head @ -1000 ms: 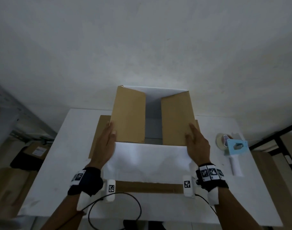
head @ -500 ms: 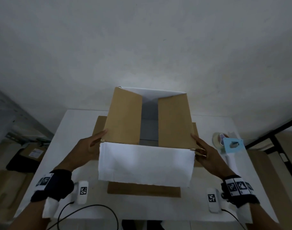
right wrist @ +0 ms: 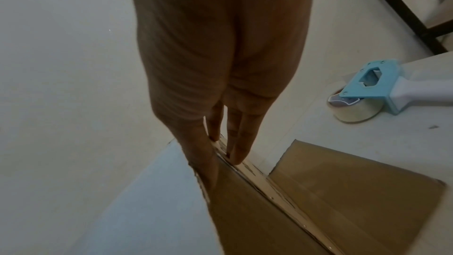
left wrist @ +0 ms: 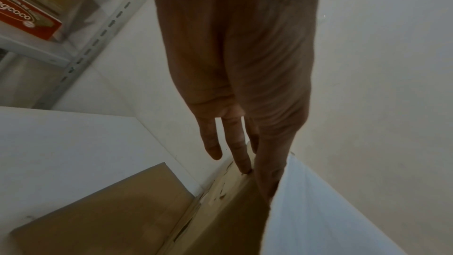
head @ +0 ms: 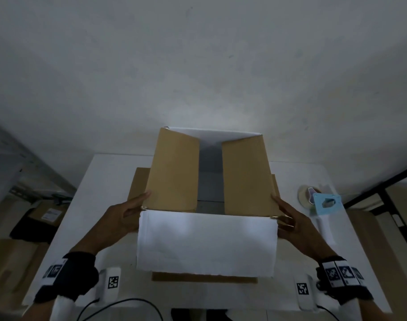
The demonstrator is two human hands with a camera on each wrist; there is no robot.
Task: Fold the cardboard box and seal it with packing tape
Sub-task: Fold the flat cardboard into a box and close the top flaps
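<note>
Left hand (head: pixel 121 216) and right hand (head: pixel 290 222), fingers straight, press the cardboard box (head: pixel 207 242) sides at 9 and 3 o'clock. Tape dispenser (head: pixel 322 205) lies further toward 3 o'clock.

— How is the cardboard box (head: pixel 209 179) placed?
— It is stood upright on the white table (head: pixel 100 181), top open; two brown flaps are angled inward with a gap left between them; a white near flap (head: pixel 207 242) is hung toward the viewer; a white far flap is raised at the back; brown bottom flaps are spread flat on the table.
— And the packing tape?
— A clear roll is seen in a blue-and-white tape dispenser (right wrist: pixel 382 88); it is laid on the table to the right, apart from the box.
</note>
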